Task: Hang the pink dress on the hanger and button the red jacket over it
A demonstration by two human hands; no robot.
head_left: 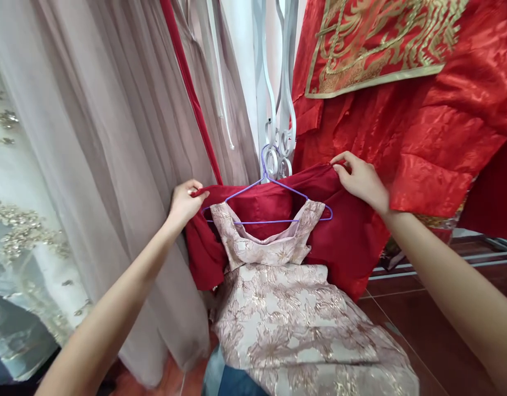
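Note:
A dark red cloth is stretched between my two hands, behind a pale pink brocade dress. My left hand pinches its upper edge at the left. At the upper right, my right hand pinches the same edge between thumb and fingers. The dress has a gold flower pattern and hangs by its shoulders from a purple hanger. Both hands are apart from the hanger, one on either side. The lower part of the red cloth is hidden behind the dress.
A greyish pink curtain fills the left, with a beaded white gown beyond it. A white scrolled metal rack stands behind the hanger. Red satin garments with gold embroidery hang at right above the brown tiled floor.

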